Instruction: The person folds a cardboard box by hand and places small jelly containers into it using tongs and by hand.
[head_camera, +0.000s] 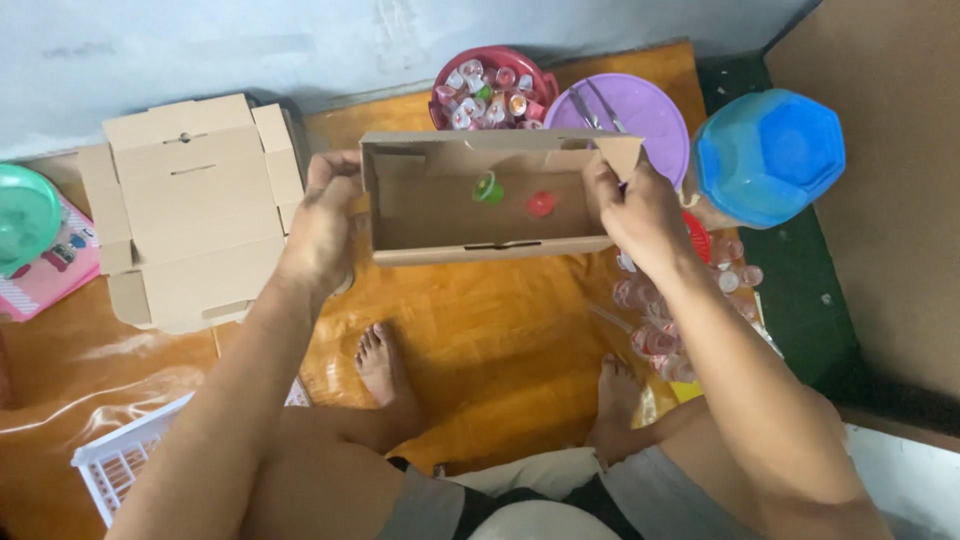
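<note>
The person sits on the floor with both feet out in front and holds a half-folded cardboard box (485, 195) up between the two hands, its open side turned toward the camera. The left hand (322, 225) has its grip wrapped around the box's left end wall, thumb and fingers pressed on the cardboard; the right hand (640, 210) pinches the loose corner flap (618, 152) at the upper right, which stands out at an angle and is not tucked in. Two small jelly cups, a green one (488, 187) and a red one (540, 204), rest against the inside of the box, just beside each other. To my eye the box is mid-assembly: the right end wants that flap bent inward and seated while the left hand keeps the other wall square, and the tilt should stay gentle or the two cups may slide. The surface is a glossy orange wood-pattern floor (500, 340). A flat unfolded carton (190, 205) lies well to the left, with a green bowl (25, 215) beyond it. Behind the box stand a red basket of cups (490, 85), a purple lid (630, 115) and a blue lid (770, 150); more clear cups (655, 325) lie scattered near the right foot, and a white plastic basket (125, 460) sits at the lower left. A pale wall (300, 40) runs along the back.
</note>
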